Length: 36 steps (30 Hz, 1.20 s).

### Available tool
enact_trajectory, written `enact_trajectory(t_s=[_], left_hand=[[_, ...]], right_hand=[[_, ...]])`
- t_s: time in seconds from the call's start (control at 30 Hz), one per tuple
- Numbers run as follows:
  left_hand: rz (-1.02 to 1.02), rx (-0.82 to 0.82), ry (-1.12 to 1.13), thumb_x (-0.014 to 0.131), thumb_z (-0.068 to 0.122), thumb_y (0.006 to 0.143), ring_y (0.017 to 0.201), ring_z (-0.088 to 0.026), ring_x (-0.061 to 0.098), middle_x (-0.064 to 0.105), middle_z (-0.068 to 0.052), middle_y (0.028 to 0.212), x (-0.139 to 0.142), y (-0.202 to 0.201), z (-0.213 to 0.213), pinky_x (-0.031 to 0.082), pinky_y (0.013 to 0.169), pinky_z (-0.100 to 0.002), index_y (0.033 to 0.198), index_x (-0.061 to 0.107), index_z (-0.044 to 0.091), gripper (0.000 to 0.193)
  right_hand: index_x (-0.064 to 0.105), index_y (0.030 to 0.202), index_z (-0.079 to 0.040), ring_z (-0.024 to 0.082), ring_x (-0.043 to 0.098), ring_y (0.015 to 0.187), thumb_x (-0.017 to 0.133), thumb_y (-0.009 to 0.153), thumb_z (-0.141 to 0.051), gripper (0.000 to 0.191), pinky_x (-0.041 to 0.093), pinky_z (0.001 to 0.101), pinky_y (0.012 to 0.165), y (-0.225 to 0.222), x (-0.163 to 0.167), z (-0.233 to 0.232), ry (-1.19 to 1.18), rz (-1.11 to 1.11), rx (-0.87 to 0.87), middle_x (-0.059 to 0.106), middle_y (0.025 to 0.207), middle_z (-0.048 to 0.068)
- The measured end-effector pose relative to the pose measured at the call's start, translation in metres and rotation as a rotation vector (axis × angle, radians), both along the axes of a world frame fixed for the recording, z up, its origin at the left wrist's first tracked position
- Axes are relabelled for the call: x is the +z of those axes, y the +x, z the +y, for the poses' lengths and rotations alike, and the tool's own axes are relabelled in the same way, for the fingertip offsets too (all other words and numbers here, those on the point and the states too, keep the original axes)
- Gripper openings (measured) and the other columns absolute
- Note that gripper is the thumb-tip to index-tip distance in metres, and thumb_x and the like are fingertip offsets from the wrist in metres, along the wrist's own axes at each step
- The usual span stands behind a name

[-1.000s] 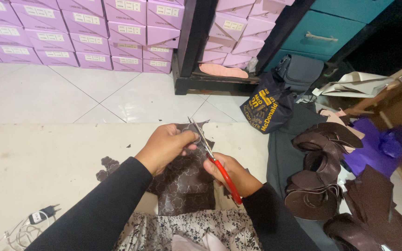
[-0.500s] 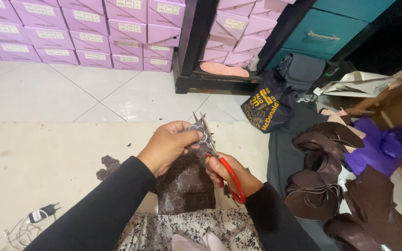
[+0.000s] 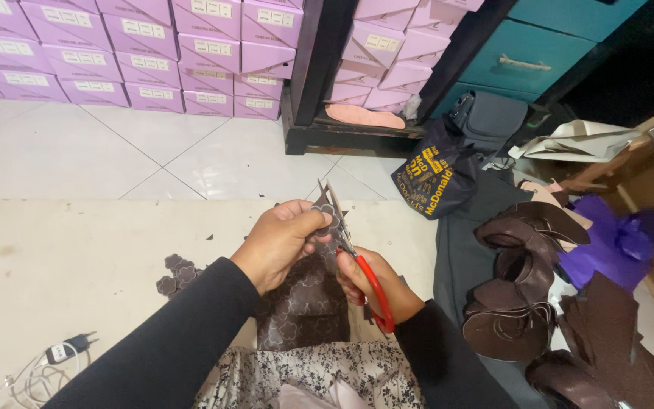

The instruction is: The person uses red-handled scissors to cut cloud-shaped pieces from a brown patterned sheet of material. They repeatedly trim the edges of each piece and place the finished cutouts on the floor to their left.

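Note:
My left hand (image 3: 280,241) pinches the top of a dark brown patterned sheet (image 3: 308,307) that hangs down over my lap. My right hand (image 3: 376,288) grips red-handled scissors (image 3: 357,265), whose blades point up and cut into the sheet's upper edge just beside my left fingers. Small flower-shaped brown offcuts (image 3: 175,274) lie on the beige mat to the left of my left forearm.
Curled dark brown leather pieces (image 3: 527,284) are piled at the right on grey cloth, beside purple fabric (image 3: 615,242). A dark printed bag (image 3: 433,174) lies ahead. Stacked lilac boxes (image 3: 130,53) line the back wall. A white plug and cable (image 3: 58,352) lie at lower left.
The scissors' blades have swung up and closed further into the sheet's top edge. My left hand has shifted slightly with the piece it pinches.

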<state>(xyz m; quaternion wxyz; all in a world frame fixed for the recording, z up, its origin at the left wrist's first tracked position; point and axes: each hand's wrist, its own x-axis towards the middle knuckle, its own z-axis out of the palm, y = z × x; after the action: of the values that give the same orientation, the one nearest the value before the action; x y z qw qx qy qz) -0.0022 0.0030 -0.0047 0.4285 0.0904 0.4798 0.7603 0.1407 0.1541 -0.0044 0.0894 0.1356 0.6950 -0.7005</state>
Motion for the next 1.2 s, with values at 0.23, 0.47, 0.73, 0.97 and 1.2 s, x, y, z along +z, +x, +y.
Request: enact_trajectory(t_s=[0.23,0.47,0.73,0.97,1.2], left_hand=[[-0.102,-0.019,0.078,0.066,0.012,0.095,0.074,-0.007,0.065,0.069,-0.003,0.084,-0.005,0.003,0.003,0.049,0.060,-0.018,0.096,0.064,0.004,0.009],[-0.125,-0.016,0.105,0.066,0.011,0.094,0.073,-0.007,0.065,0.070,-0.004,0.084,-0.006,0.001,0.004,0.049,0.059,-0.018,0.096,0.064,0.004,0.008],[-0.035,-0.004,0.061,0.067,0.010,0.093,0.072,-0.007,0.064,0.069,-0.004,0.084,-0.003,-0.002,-0.001,0.048,0.058,-0.018,0.095,0.064,0.003,0.008],[0.116,0.038,-0.043,0.070,0.010,0.089,0.066,-0.007,0.059,0.069,-0.003,0.080,0.001,-0.003,-0.005,0.045,0.057,-0.021,0.093,0.066,0.004,0.008],[0.113,0.015,-0.058,0.070,0.011,0.088,0.066,-0.007,0.061,0.071,-0.003,0.080,0.007,-0.006,-0.010,0.046,0.056,-0.020,0.093,0.068,0.003,0.009]], right_hand=[[0.052,0.090,-0.011,0.007,0.038,0.053,0.051,0.102,-0.046,0.036,0.032,0.0248,0.047,-0.004,-0.006,-0.008,0.046,0.017,-0.059,0.042,0.067,-0.005],[0.052,0.084,-0.011,0.007,0.040,0.050,0.050,0.102,-0.048,0.041,0.036,0.0249,0.046,-0.003,0.001,-0.008,0.184,0.001,-0.058,0.044,0.063,-0.004],[0.051,0.082,-0.010,0.007,0.038,0.048,0.054,0.100,-0.049,0.044,0.034,0.0253,0.044,-0.002,0.005,-0.003,0.233,0.010,-0.031,0.042,0.061,-0.005],[0.055,0.084,-0.010,0.006,0.039,0.049,0.057,0.098,-0.050,0.042,0.034,0.0241,0.046,0.002,0.015,0.000,0.253,-0.036,-0.015,0.043,0.060,-0.006],[0.054,0.080,-0.008,0.007,0.039,0.048,0.059,0.099,-0.048,0.044,0.033,0.0247,0.045,0.000,0.009,0.004,0.310,-0.063,-0.019,0.044,0.059,-0.006]])
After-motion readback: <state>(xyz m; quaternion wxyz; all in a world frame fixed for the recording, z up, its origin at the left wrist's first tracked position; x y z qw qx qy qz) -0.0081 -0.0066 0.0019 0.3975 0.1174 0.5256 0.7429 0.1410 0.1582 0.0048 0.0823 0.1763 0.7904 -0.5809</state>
